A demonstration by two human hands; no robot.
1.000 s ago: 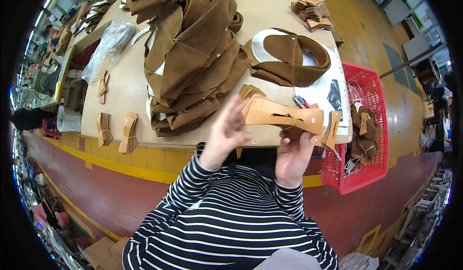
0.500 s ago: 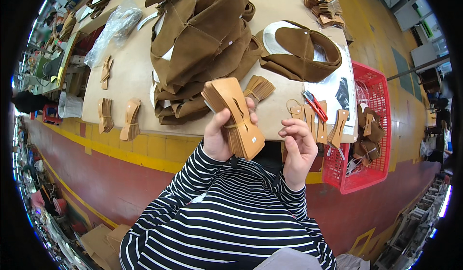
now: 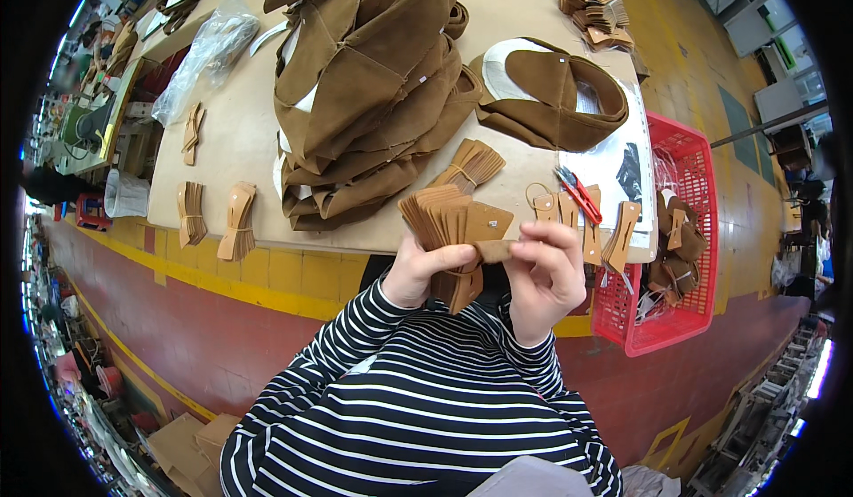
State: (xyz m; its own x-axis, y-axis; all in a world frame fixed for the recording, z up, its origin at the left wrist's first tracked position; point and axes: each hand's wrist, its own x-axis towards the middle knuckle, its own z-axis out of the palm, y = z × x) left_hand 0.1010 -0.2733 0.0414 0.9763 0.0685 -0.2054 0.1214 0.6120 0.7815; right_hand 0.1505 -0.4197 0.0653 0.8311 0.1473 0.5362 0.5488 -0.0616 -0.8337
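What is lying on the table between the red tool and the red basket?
A white sheet with a dark patch and, lower in the head view, a tan bundle.

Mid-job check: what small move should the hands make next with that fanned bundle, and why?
I'd probably ease the jutting piece gently sideways with the right hand while the left hand grips the fanned bundle: that piece sticks out to the right hand's fingertips, and the left thumb presses across the bundle, which should steady the rest.
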